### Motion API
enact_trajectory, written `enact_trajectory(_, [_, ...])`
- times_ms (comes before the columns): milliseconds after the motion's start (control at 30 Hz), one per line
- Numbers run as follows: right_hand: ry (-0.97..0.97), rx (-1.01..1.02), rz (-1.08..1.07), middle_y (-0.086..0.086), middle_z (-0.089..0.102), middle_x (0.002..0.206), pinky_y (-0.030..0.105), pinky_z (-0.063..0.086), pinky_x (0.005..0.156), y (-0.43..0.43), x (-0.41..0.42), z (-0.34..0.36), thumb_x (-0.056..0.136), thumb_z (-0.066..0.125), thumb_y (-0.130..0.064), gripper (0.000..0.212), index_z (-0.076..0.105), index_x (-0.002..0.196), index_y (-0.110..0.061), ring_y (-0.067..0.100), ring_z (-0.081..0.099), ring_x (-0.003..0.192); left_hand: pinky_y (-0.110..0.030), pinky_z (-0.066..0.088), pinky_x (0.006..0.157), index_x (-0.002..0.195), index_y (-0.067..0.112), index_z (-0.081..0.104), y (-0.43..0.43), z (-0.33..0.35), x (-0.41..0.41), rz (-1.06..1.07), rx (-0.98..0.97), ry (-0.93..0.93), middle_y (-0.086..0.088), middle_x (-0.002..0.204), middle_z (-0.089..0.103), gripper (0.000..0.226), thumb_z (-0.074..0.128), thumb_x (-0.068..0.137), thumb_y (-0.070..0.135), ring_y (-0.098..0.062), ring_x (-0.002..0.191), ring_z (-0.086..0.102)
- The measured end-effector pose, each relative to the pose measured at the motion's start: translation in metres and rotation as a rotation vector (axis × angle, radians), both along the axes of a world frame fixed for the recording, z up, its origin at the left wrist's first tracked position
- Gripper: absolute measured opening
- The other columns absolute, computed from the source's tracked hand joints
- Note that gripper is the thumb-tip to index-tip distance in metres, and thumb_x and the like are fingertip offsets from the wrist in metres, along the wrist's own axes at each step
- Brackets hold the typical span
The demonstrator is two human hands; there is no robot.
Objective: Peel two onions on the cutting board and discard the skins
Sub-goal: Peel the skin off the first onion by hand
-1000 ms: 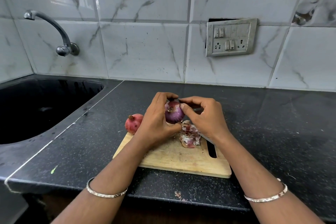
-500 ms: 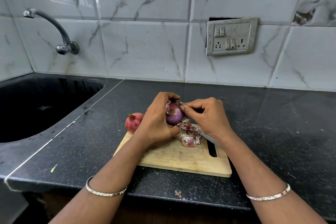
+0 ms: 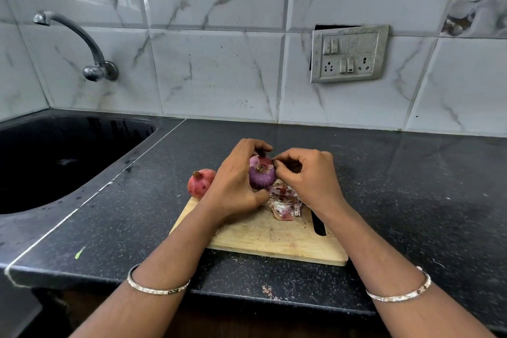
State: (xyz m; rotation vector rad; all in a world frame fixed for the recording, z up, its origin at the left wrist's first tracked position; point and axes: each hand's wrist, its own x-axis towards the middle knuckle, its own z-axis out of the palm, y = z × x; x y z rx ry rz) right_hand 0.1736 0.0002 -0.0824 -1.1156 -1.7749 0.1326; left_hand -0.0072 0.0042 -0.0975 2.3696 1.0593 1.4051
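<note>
Item: purple onion (image 3: 262,177), partly peeled, being held just above the far end of the cutting board (image 3: 274,239), root end facing the camera. Left hand (image 3: 236,186) is gripping it, fingers curling over the top and thumb pressing underneath. Right hand (image 3: 310,181) is curling in from the other side, fingertips (image 3: 275,162) pinching at the onion's upper edge, possibly on a bit of skin, though that is too small to tell. Second onion (image 3: 200,182), reddish and unpeeled, is sitting at the board's far left corner, beside the left hand. Loose skins (image 3: 284,204) are lying in a heap on the board under the right hand. The board is resting on a dark speckled surface (image 3: 411,186); a black sink (image 3: 55,159) is sitting to the left, with a tap (image 3: 79,41) projecting from the tiled wall above it
</note>
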Motion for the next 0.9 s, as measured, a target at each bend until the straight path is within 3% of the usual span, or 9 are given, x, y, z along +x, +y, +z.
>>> enact_trajectory(100, [-0.018, 0.031, -0.023, -0.008, 0.074, 0.076, 0.033, 0.060, 0.071, -0.002, -0.001, -0.001, 0.086, 0.075, -0.012, 0.008, 0.081, 0.091, -0.015, 0.004, 0.069, 0.071, -0.032, 0.055, 0.090, 0.129, 0.020, 0.051, 0.000, -0.001, 0.000, 0.007, 0.000, -0.023, 0.007, 0.122, 0.055, 0.070, 0.080, 0.065, 0.013, -0.010, 0.112, 0.060])
enact_trajectory(233, [-0.012, 0.035, -0.052, -0.005, 0.074, 0.077, 0.036, 0.060, 0.071, -0.003, -0.002, 0.001, 0.087, 0.073, -0.011, 0.008, 0.080, 0.091, -0.012, 0.006, 0.069, 0.071, -0.030, 0.055, 0.090, 0.131, 0.019, 0.051, 0.000, -0.001, 0.001, 0.003, 0.005, -0.030, 0.005, 0.121, 0.054, 0.073, 0.081, 0.065, 0.010, -0.011, 0.111, 0.060])
enact_trajectory(533, [0.126, -0.040, -0.133, -0.005, 0.071, 0.072, 0.039, 0.061, 0.067, 0.002, 0.001, 0.001, 0.086, 0.072, -0.010, 0.004, 0.076, 0.085, -0.010, 0.009, 0.069, 0.068, -0.007, 0.041, 0.093, 0.126, 0.020, 0.065, 0.001, 0.001, 0.002, 0.020, 0.019, 0.011, 0.001, 0.119, 0.048, 0.067, 0.077, 0.061, 0.022, -0.004, 0.116, 0.052])
enact_trajectory(733, [0.175, -0.089, -0.149, -0.006, 0.070, 0.073, 0.037, 0.062, 0.067, 0.004, 0.002, 0.000, 0.087, 0.072, -0.011, 0.004, 0.076, 0.085, -0.011, 0.008, 0.069, 0.069, -0.010, 0.045, 0.094, 0.120, 0.020, 0.069, 0.000, 0.002, 0.001, 0.011, -0.024, -0.050, 0.000, 0.118, 0.050, 0.062, 0.075, 0.059, 0.021, -0.006, 0.118, 0.054])
enact_trajectory(900, [0.239, -0.132, -0.144, -0.004, 0.072, 0.074, 0.038, 0.063, 0.069, 0.008, 0.003, -0.001, 0.089, 0.071, -0.011, 0.006, 0.076, 0.085, -0.012, 0.009, 0.071, 0.071, -0.023, 0.052, 0.096, 0.119, 0.020, 0.068, 0.000, 0.003, 0.002, -0.022, -0.052, -0.096, 0.005, 0.119, 0.062, 0.061, 0.073, 0.058, 0.025, -0.011, 0.115, 0.062])
